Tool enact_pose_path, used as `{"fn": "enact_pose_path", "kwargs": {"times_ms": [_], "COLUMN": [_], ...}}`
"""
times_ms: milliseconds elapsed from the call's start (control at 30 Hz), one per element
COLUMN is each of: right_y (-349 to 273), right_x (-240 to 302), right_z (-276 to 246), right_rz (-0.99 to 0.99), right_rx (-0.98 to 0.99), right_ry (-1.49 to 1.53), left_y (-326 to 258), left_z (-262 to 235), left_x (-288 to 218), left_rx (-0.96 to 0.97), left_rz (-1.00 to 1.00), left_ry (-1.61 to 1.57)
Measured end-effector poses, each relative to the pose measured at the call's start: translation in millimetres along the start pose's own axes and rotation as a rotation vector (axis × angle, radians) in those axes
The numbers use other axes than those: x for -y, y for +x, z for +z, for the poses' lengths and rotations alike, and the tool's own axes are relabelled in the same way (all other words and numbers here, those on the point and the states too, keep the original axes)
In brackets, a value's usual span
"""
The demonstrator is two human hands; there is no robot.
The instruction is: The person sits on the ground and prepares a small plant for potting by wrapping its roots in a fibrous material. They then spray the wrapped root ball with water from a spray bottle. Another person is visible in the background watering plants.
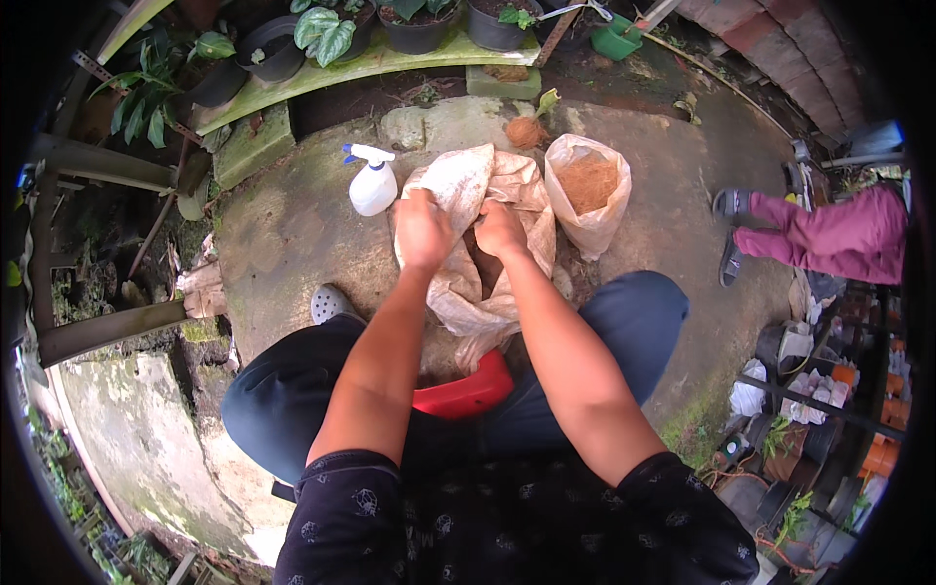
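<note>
Sack [453, 281]: pale, creased, beneath and between the hands. Left hand [425, 232] and right hand [500, 230] are each curled closed on its gathered rim; exact fingertip placement cannot be determined. Handling: likely soft and limp, base probably heavier; grasp at the bunched rim. Contents: dark brown material [484, 268], partly hidden. Right of the right hand: open bag [603, 226] containing loose reddish-brown material [589, 183].

Sack [458, 288] between spray bottle [372, 189], left, and bag [597, 230], right; pots [419, 37] on ledge [390, 73] behind.
</note>
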State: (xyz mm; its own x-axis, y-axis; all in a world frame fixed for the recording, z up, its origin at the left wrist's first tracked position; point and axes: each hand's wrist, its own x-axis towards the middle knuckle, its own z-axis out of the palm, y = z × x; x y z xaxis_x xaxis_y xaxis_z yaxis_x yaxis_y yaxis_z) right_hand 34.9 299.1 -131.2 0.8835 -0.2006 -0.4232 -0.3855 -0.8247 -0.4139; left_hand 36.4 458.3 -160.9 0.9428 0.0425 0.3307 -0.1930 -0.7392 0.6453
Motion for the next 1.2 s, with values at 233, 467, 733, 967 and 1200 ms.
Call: {"fn": "enact_pose_path", "kwargs": {"times_ms": [233, 467, 733, 967, 1200], "right_y": [-21, -24, -53, -42, -21], "right_x": [-33, -58, -84, -106, -55], "right_z": [85, 84, 73, 66, 41], "right_rz": [0.437, 0.247, 0.258, 0.15, 0.469], "right_rx": [-0.24, -0.141, -0.069, -0.107, 0.147], "right_ry": [0.352, 0.181, 0.038, 0.208, 0.79], "left_y": [-51, -71, -60, -90, -58], "left_z": [-6, 11, 56, 70, 89], "left_x": [-25, 1, -13, -3, -9], "left_rx": [1.115, 1.001, 0.745, 0.739, 0.506], "left_rz": [-0.273, -0.351, -0.373, -0.202, -0.781], "left_ry": [0.365, 0.887, 0.386, 0.142, -0.62]}}
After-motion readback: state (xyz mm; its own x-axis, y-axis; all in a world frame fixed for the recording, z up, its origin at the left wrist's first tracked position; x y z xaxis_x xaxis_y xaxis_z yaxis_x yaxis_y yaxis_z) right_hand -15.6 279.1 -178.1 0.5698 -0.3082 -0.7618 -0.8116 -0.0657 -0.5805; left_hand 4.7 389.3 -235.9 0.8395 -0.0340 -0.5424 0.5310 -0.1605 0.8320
